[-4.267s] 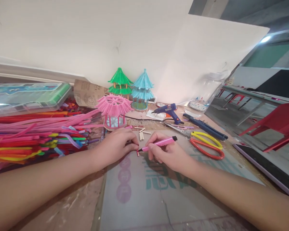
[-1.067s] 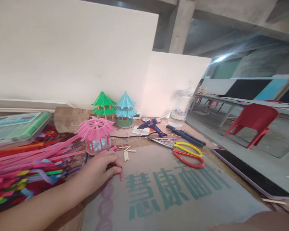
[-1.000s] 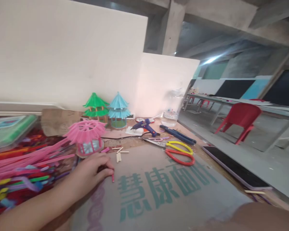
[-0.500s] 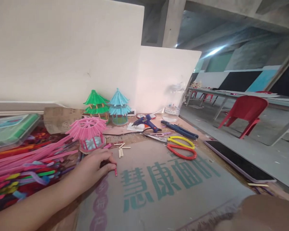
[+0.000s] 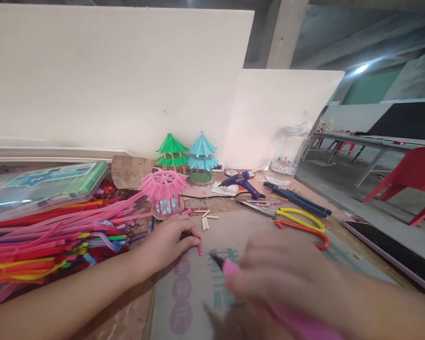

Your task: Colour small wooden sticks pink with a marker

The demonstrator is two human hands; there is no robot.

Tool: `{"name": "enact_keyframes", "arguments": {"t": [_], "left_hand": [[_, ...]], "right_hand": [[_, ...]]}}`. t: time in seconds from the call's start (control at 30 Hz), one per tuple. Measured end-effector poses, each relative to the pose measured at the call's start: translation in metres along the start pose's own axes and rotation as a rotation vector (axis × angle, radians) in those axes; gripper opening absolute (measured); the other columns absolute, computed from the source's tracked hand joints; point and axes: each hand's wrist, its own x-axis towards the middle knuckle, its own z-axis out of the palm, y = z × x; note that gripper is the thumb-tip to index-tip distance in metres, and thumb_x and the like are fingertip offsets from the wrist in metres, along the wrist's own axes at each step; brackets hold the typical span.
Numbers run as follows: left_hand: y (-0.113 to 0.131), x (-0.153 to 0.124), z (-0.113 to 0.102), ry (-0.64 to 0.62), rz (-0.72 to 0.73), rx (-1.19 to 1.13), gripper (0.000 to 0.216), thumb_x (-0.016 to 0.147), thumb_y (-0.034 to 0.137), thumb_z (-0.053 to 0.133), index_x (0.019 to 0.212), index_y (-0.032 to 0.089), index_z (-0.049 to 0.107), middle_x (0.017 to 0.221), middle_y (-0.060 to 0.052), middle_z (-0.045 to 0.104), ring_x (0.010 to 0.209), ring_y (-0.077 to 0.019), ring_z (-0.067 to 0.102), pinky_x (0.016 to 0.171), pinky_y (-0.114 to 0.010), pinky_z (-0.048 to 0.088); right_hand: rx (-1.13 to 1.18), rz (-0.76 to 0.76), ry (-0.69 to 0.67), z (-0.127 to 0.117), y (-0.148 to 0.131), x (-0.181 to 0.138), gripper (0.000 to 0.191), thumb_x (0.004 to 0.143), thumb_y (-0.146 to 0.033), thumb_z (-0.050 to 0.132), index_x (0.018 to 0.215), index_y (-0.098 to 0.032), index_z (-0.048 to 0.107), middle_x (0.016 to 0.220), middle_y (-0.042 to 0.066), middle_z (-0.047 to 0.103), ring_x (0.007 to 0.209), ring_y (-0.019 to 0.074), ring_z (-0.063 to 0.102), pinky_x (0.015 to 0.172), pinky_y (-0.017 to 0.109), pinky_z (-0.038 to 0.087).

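Note:
My left hand rests on the board, thumb and finger pinching a short red-painted stick. Blurred by motion, my right hand grips a pink marker with a dark collar and red tip. That tip points at the stick, a small gap apart from it. Beyond my left hand stands a model pavilion with an open pink roof. Several pale wooden sticks lie near it. Under both hands is a translucent sheet printed with green and purple characters.
Green and blue pavilions stand behind. Scissors, a glue gun, blue pliers-like tool, jar and phone lie along the right. Pipe cleaners and a plastic case fill the left.
My right hand has come in from the lower right with the marker, its tip now close to the stick. The view has turned left; my left hand keeps its pinch.

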Motion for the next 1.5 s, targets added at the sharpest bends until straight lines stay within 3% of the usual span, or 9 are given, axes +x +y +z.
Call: {"name": "enact_keyframes", "arguments": {"t": [0.07, 0.17, 0.27, 0.37, 0.43, 0.67, 1.07, 1.27, 1.5], "left_hand": [[0.0, -0.001, 0.001, 0.009, 0.011, 0.009, 0.014, 0.087, 0.02, 0.059, 0.076, 0.021, 0.068, 0.079, -0.001, 0.065, 0.085, -0.0191, 0.058, 0.079, -0.03, 0.045], [0.001, -0.001, 0.001, 0.024, 0.022, 0.01, 0.015, 0.088, 0.024, 0.058, 0.077, 0.02, 0.067, 0.079, -0.001, 0.064, 0.086, -0.0194, 0.058, 0.08, -0.031, 0.046], [0.003, -0.002, 0.001, 0.02, 0.003, 0.004, 0.012, 0.086, 0.027, 0.061, 0.076, 0.021, 0.066, 0.079, 0.0, 0.065, 0.089, -0.0202, 0.059, 0.089, -0.035, 0.044], [0.004, -0.001, 0.001, 0.019, 0.021, -0.008, 0.012, 0.085, 0.025, 0.063, 0.074, 0.021, 0.064, 0.074, 0.002, 0.065, 0.085, -0.0182, 0.059, 0.102, -0.039, 0.037], [0.005, 0.0, 0.001, 0.014, 0.026, -0.024, 0.011, 0.085, 0.022, 0.063, 0.074, 0.021, 0.064, 0.074, 0.003, 0.066, 0.084, -0.0175, 0.059, 0.102, -0.038, 0.036], [0.001, 0.002, -0.001, -0.047, -0.037, -0.057, 0.009, 0.082, 0.017, 0.063, 0.075, 0.02, 0.067, 0.077, 0.002, 0.068, 0.078, -0.0164, 0.061, 0.071, -0.026, 0.042], [-0.002, 0.002, 0.001, -0.025, -0.013, -0.034, 0.009, 0.083, 0.018, 0.063, 0.076, 0.02, 0.068, 0.076, 0.003, 0.069, 0.083, -0.0173, 0.062, 0.08, -0.028, 0.042], [-0.004, 0.002, 0.003, -0.003, 0.05, -0.042, 0.01, 0.083, 0.016, 0.064, 0.074, 0.021, 0.067, 0.074, 0.005, 0.069, 0.078, -0.0149, 0.063, 0.103, -0.037, 0.034], [-0.003, 0.002, 0.002, -0.011, 0.051, -0.029, 0.011, 0.084, 0.018, 0.064, 0.074, 0.021, 0.067, 0.075, 0.005, 0.069, 0.081, -0.0155, 0.062, 0.104, -0.037, 0.034]], "right_hand": [[-0.041, 0.04, 0.047, 0.002, 0.024, 0.021, 0.013, 0.087, -0.022, 0.054, 0.092, -0.025, 0.066, 0.078, 0.004, 0.067, 0.072, 0.0179, 0.062, 0.069, 0.031, 0.048], [0.117, 0.291, 0.164, 0.016, 0.046, 0.031, 0.009, 0.086, -0.025, 0.05, 0.083, -0.022, 0.059, 0.069, 0.002, 0.061, 0.063, 0.0157, 0.057, 0.057, 0.028, 0.045], [0.361, 0.537, 0.131, 0.033, 0.056, 0.028, 0.005, 0.082, -0.026, 0.052, 0.081, -0.021, 0.052, 0.06, -0.003, 0.054, 0.054, 0.0126, 0.05, 0.05, 0.024, 0.04], [0.478, 0.634, 0.091, 0.042, 0.061, 0.025, 0.008, 0.079, -0.026, 0.054, 0.082, -0.021, 0.051, 0.059, -0.004, 0.055, 0.053, 0.0117, 0.049, 0.051, 0.024, 0.042], [0.464, 0.628, 0.12, 0.044, 0.064, 0.026, 0.009, 0.079, -0.028, 0.055, 0.079, -0.021, 0.05, 0.056, -0.004, 0.053, 0.05, 0.0111, 0.047, 0.05, 0.023, 0.041], [0.41, 0.635, 0.128, 0.042, 0.068, 0.029, 0.012, 0.081, -0.03, 0.054, 0.076, -0.021, 0.048, 0.052, -0.006, 0.051, 0.046, 0.0098, 0.044, 0.047, 0.022, 0.036], [0.4, 0.595, 0.043, 0.041, 0.066, 0.03, 0.009, 0.08, -0.028, 0.055, 0.076, -0.021, 0.05, 0.057, -0.004, 0.053, 0.051, 0.0105, 0.047, 0.05, 0.023, 0.037], [0.413, 0.605, 0.015, 0.042, 0.068, 0.028, 0.008, 0.08, -0.027, 0.052, 0.076, -0.02, 0.049, 0.056, -0.004, 0.053, 0.049, 0.0102, 0.046, 0.048, 0.022, 0.036], [0.404, 0.595, 0.025, 0.042, 0.069, 0.028, 0.007, 0.081, -0.025, 0.05, 0.076, -0.02, 0.049, 0.054, -0.005, 0.053, 0.046, 0.0091, 0.043, 0.045, 0.021, 0.034]]}}
